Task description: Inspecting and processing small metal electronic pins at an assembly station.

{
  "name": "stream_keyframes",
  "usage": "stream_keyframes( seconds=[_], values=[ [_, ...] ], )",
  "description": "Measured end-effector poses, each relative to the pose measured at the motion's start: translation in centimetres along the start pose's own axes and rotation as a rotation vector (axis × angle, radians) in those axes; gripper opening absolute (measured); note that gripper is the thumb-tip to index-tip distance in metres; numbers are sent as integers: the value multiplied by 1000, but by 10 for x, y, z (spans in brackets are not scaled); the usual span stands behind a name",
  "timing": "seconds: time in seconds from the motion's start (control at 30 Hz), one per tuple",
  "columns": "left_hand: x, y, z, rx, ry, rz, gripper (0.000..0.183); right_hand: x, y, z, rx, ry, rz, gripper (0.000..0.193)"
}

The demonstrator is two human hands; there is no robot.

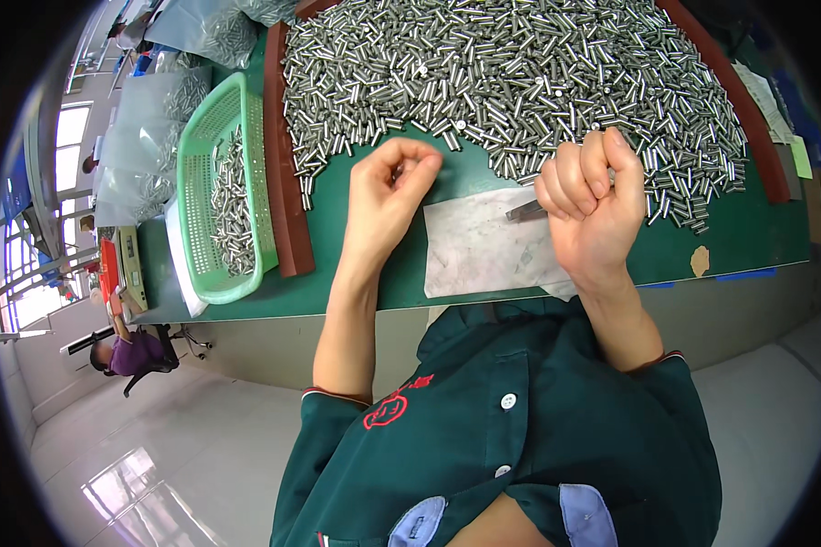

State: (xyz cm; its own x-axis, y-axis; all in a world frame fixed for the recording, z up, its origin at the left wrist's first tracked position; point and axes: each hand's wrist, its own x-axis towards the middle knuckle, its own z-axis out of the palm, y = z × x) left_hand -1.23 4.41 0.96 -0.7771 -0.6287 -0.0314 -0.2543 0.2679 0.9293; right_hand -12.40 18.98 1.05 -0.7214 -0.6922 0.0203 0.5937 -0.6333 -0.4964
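Note:
A large heap of small shiny metal pins (511, 82) covers the far part of the green worktable. My left hand (388, 196) is just in front of the heap's near edge, its fingers curled in and thumb against the forefinger. Whatever it may hold is hidden. My right hand (597, 196) is closed in a fist above the right part of a smudged white cloth (483, 251). From that fist a grey metal tool (525, 211) with a flat, narrow end sticks out to the left over the cloth. The rest of the tool is hidden by my fingers.
Red-brown bars (287, 182) border the heap left and right. Beyond the left bar stands a green plastic basket (192, 182) with more pins. Clear bags (137, 137) of parts lie farther left. A person (137, 354) in purple sits in the background.

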Motion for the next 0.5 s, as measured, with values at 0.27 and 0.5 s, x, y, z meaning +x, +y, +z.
stream_keyframes(
  seconds=[0.27,0.5],
  values=[
    [26,-7,2,682,-54,453,10,3,0,-3,-5,27,-13,37],
    [16,-12,1,-17,-118,105,7,3,-4,2,-36,56,-4,38]
  ],
)
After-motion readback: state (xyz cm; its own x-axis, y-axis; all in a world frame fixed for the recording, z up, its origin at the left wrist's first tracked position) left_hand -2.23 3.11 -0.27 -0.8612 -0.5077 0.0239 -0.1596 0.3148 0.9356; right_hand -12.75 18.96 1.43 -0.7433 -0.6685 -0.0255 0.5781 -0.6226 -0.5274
